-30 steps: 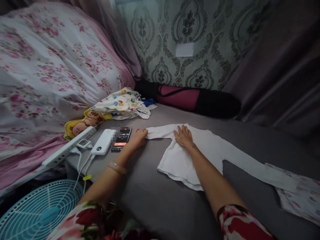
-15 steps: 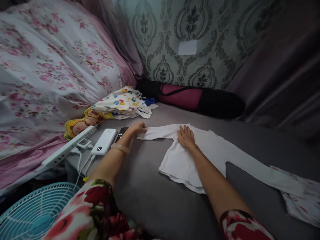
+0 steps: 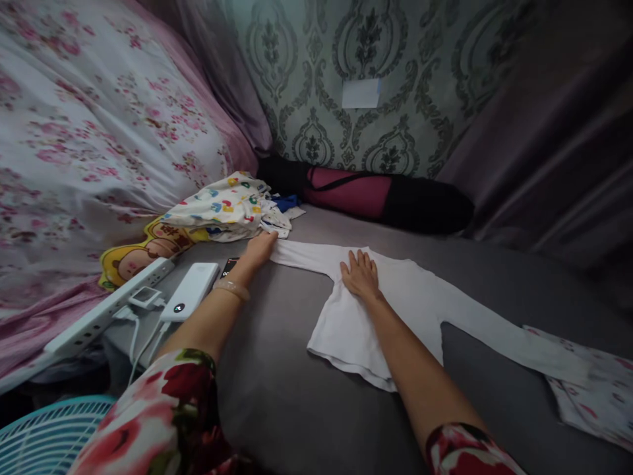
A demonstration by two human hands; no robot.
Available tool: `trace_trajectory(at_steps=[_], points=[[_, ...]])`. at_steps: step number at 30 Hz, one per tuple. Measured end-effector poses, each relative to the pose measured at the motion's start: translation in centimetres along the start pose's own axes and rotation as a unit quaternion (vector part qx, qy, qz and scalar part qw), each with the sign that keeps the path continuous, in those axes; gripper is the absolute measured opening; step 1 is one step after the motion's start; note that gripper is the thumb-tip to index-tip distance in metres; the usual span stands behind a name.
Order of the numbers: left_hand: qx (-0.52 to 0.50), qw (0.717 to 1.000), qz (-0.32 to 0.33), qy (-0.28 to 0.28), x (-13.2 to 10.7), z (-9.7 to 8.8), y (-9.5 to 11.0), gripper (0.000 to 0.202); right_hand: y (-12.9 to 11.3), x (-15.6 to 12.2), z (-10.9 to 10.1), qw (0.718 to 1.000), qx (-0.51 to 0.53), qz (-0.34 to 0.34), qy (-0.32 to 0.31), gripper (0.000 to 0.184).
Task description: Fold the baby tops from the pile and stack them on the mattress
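Observation:
A white long-sleeved shirt (image 3: 410,290) lies spread on the grey bed sheet (image 3: 277,369), its hem toward me. My left hand (image 3: 262,249) is closed on the cuff end of the left-lying sleeve, which is stretched out straight. My right hand (image 3: 361,274) rests flat on the shirt near the shoulder, fingers spread. The other sleeve reaches to the right, its end lying over a folded floral cloth (image 3: 598,396). Just beside my left wrist is a phone (image 3: 230,267), partly hidden by my arm.
A white power bank (image 3: 190,292) and a power strip (image 3: 109,307) with cables lie at the left. Behind them are a yellow cartoon cushion (image 3: 133,260) and a patterned clothes pile (image 3: 227,204). A long black and maroon bag (image 3: 366,194) lies along the wall. A blue fan (image 3: 54,439) stands lower left.
My left hand has moved away from me, bringing the sleeve up and straighter. My right hand stays flat on the shirt. The view has shifted slightly to the right.

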State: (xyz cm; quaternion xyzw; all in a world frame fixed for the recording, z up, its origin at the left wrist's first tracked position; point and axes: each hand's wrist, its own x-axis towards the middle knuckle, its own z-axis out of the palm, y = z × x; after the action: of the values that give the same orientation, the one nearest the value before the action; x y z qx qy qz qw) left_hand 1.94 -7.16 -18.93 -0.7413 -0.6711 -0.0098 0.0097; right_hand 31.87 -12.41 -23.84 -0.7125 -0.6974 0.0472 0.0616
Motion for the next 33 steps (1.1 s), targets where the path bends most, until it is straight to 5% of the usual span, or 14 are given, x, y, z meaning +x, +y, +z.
trace_trajectory(at_steps=[7,12,17,20,23,26,33], points=[[0.074,0.997,-0.009,-0.021,0.0,1.0,1.2,0.039,0.0,-0.3,0.0,1.000,0.008,-0.001,0.018,0.061],[0.118,0.991,-0.010,0.056,0.3,0.1,2.4,0.035,-0.1,-0.3,0.1,0.999,0.016,-0.004,0.028,0.061],[0.032,0.993,0.073,0.092,-0.2,-0.4,10.3,0.032,-0.1,-0.3,0.0,1.000,0.014,-0.004,0.027,0.060],[-0.094,0.981,0.153,0.068,-1.0,1.5,16.3,0.033,0.1,-0.4,-0.1,0.999,0.006,-0.011,0.031,0.056],[-0.142,0.975,0.158,0.061,-1.7,3.8,19.5,0.040,0.2,-0.4,0.0,0.999,-0.002,-0.020,0.034,0.053],[-0.128,0.982,0.124,0.063,-2.1,5.3,18.7,0.050,0.1,-0.4,0.1,0.999,-0.008,-0.016,0.043,0.053],[-0.047,0.997,0.051,0.031,-2.3,5.1,10.5,0.057,-0.1,-0.4,0.0,1.000,-0.003,-0.007,0.030,0.054]])
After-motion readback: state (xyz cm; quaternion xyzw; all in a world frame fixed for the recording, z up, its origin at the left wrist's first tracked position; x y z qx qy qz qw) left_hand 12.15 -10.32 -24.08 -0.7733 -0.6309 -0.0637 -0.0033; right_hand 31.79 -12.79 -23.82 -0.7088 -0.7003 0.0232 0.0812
